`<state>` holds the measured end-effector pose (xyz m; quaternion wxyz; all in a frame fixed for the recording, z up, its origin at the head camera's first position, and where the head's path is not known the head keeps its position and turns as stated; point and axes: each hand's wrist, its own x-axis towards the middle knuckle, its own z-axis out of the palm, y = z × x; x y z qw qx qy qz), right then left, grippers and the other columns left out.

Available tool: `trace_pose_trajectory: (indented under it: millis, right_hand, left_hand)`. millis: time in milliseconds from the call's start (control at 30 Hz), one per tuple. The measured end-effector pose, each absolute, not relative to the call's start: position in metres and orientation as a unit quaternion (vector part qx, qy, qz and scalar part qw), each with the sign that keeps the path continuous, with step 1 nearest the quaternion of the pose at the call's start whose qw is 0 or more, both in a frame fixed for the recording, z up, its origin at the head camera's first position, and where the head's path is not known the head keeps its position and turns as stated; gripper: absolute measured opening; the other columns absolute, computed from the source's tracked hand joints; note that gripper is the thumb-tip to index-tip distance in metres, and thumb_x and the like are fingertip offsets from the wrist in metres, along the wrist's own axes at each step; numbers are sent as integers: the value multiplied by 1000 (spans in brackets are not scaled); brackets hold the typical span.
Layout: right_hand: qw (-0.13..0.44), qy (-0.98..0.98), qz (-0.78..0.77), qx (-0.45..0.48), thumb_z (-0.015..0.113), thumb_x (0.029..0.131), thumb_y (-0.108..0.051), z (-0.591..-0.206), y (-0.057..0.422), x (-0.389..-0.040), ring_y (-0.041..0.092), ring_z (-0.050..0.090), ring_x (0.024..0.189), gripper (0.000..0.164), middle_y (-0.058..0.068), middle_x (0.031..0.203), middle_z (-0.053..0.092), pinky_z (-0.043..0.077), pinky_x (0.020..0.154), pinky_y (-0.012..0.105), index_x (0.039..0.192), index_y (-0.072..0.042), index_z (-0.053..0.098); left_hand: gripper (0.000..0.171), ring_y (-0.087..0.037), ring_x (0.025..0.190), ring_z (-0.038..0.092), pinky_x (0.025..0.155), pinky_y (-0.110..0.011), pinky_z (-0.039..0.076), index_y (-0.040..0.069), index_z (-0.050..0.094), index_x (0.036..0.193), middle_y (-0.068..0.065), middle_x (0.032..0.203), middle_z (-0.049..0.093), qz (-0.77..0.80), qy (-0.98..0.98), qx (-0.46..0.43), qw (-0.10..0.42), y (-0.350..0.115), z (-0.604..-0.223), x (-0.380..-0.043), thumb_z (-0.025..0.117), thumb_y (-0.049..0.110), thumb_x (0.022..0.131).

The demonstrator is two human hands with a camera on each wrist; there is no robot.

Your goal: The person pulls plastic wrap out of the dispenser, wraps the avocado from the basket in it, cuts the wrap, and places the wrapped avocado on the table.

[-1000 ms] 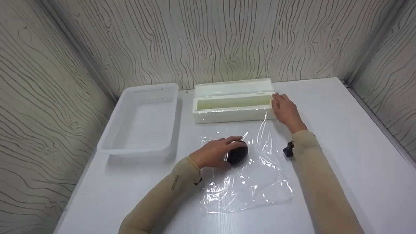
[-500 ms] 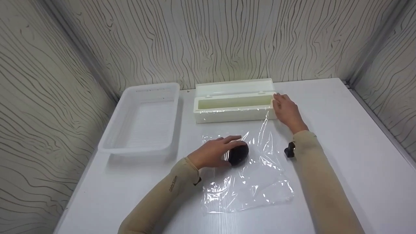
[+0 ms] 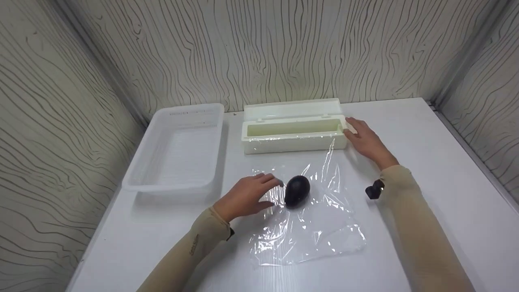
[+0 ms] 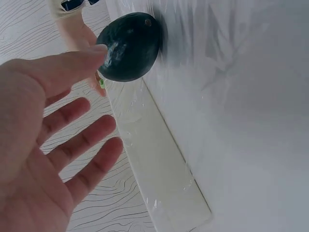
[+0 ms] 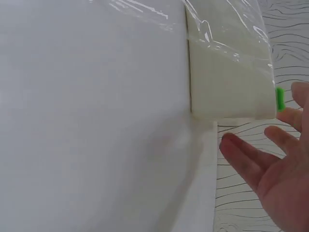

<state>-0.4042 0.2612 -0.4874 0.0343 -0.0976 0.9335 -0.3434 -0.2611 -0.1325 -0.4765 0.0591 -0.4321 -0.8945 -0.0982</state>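
A dark, nearly black avocado (image 3: 297, 191) lies on a sheet of clear cling film (image 3: 320, 231) spread over the table. Just left of it is my left hand (image 3: 247, 196), fingers loosely spread and holding nothing. In the left wrist view the thumb overlaps the avocado (image 4: 130, 47), though the head view shows a gap. The film runs from the front edge of a long cream cling film dispenser box (image 3: 294, 144), its lid raised at the back. At the box's right end, my right hand (image 3: 368, 140) has loosely extended fingers; whether a fingertip touches is unclear.
A white plastic basket (image 3: 170, 188) stands left of the dispenser box. A small green piece (image 5: 280, 99) shows at the box end, near the right fingers. Wood-patterned panels (image 3: 284, 52) close in the white table (image 3: 429, 170) at the back and sides.
My left hand has let go of the avocado and drawn back to the left. The right hand has eased off the box end toward the right. Avocado and film stay put.
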Motion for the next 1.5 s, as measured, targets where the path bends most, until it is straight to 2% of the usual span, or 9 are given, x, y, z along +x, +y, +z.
trace_pose_trajectory:
  millis: [100, 233, 333, 433, 600, 867, 1067, 1267, 1500]
  right_hand:
    - [-7, 947, -298, -118, 46, 111, -39, -479, 264, -388, 50, 32, 149, 64, 23, 168, 21, 27, 121, 66, 163, -8, 26]
    - [-65, 949, -263, -164, 59, 106, -24, -469, 261, -360, 46, 43, 141, 48, 21, 150, 45, 38, 115, 66, 149, -5, 48]
    - [-77, 941, -256, -206, 65, 103, -16, -461, 254, -334, 37, 61, 118, 31, 15, 126, 61, 53, 99, 56, 132, -6, 64]
    - [-63, 934, -243, -256, 70, 99, -13, -456, 246, -304, 20, 66, 93, 15, 3, 103, 68, 57, 80, 38, 114, -10, 73]
    - [-15, 906, -221, -361, 80, 90, -13, -459, 238, -255, 1, 57, 73, 12, -15, 82, 63, 48, 63, 22, 93, -22, 73]
    - [124, 879, -240, -393, 88, 75, -15, -480, 242, -210, -4, 54, 71, 24, -19, 76, 61, 45, 65, 21, 82, -27, 70]
    - [135, 874, -251, -393, 93, 65, -15, -499, 248, -202, -5, 52, 69, 29, -18, 73, 60, 45, 61, 19, 77, -27, 69]
    - [151, 881, -250, -373, 93, 66, -15, -507, 252, -202, -6, 50, 68, 25, -20, 72, 60, 44, 61, 18, 74, -27, 72]
    - [155, 875, -266, -373, 88, 66, -8, -510, 258, -199, -8, 49, 65, 26, -21, 69, 60, 44, 57, 17, 68, -28, 71]
  left_hand:
    - [36, -14, 102, 70, 82, -33, 60, 17, 68, 119, 3, 115, 71, -99, -888, -445, 56, -142, -476, -247, 85, 24, 87]
    - [25, -11, 89, 68, 75, -28, 58, 16, 71, 107, 4, 104, 73, -109, -883, -454, 34, -155, -476, -231, 85, 24, 87]
    - [23, -9, 83, 67, 72, -24, 56, 16, 72, 103, 4, 98, 73, -120, -882, -455, 21, -164, -478, -220, 85, 25, 87]
    - [21, -6, 80, 66, 69, -19, 53, 17, 72, 98, 6, 92, 72, -121, -878, -463, 19, -168, -482, -208, 86, 27, 85]
    - [21, 1, 74, 60, 67, -11, 46, 20, 71, 93, 10, 84, 69, -116, -862, -493, 15, -170, -496, -189, 86, 31, 84]
    - [32, 5, 72, 54, 67, -8, 41, 22, 72, 92, 13, 81, 68, -110, -858, -502, -8, -173, -512, -174, 88, 45, 78]
    - [25, 4, 70, 55, 64, -8, 42, 23, 73, 89, 14, 80, 67, -86, -857, -508, 13, -171, -516, -174, 90, 28, 73]
    - [14, 4, 68, 53, 63, -8, 40, 21, 72, 84, 14, 76, 66, -80, -854, -513, 13, -170, -518, -175, 86, 19, 81]
    - [18, 5, 67, 48, 63, -5, 36, 21, 72, 82, 14, 74, 65, -91, -856, -508, 3, -174, -517, -175, 85, 9, 80]
